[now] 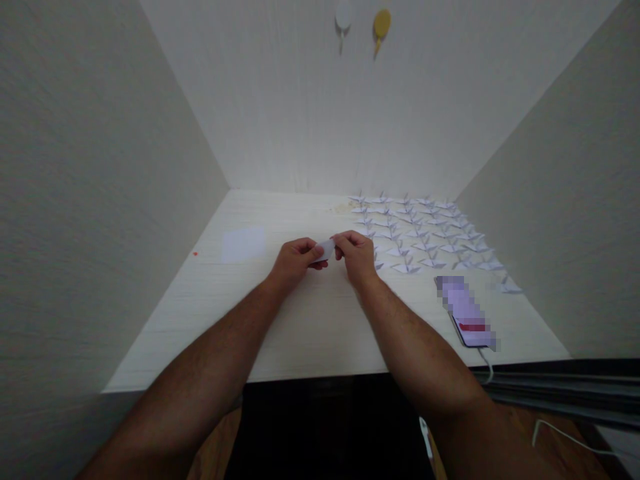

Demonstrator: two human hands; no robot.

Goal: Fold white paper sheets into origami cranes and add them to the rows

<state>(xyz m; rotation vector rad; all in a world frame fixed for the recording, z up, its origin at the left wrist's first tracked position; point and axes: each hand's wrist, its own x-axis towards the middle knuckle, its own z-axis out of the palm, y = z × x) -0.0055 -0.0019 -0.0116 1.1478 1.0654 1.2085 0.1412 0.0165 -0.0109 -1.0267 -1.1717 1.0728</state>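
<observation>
Both my hands meet over the middle of the pale desk (300, 320). My left hand (296, 261) and my right hand (356, 253) pinch a small folded piece of white paper (326, 250) between their fingertips, just above the desk top. A flat white paper square (243, 244) lies on the desk to the left of my left hand. To the right of my right hand, several folded white paper cranes (425, 230) stand in rows.
A phone (467, 312) with a lit screen lies near the desk's front right edge, its white cable (487, 370) hanging over the edge. White walls close the desk on three sides. Two round hooks (363, 23) hang on the back wall.
</observation>
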